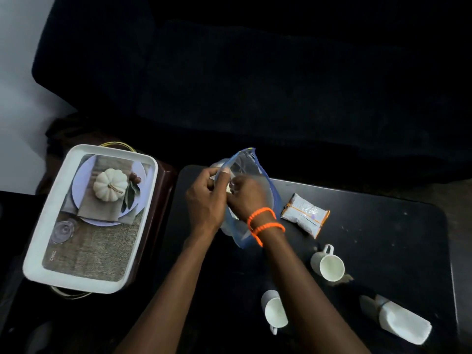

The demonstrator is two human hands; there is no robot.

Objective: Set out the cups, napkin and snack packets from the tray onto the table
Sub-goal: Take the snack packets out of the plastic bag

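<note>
Over the black table (383,226) my left hand (204,203) grips the rim of a clear blue-edged plastic bag (251,164). My right hand (246,198), with orange bead bracelets on its wrist, reaches inside the bag and pinches a small packet there. A white and orange snack packet (305,215) lies on the table to the right. One white cup (327,264) stands right of my arm and another white cup (274,310) sits nearer me. A rolled white napkin (398,319) lies at the front right. The white tray (38,251) with a printed pumpkin picture sits at the left with nothing on it.
The tray rests on a dark brown stand (163,200) beside the table. A dark sofa (255,72) fills the space behind the table. Pale floor (18,72) shows at the upper left.
</note>
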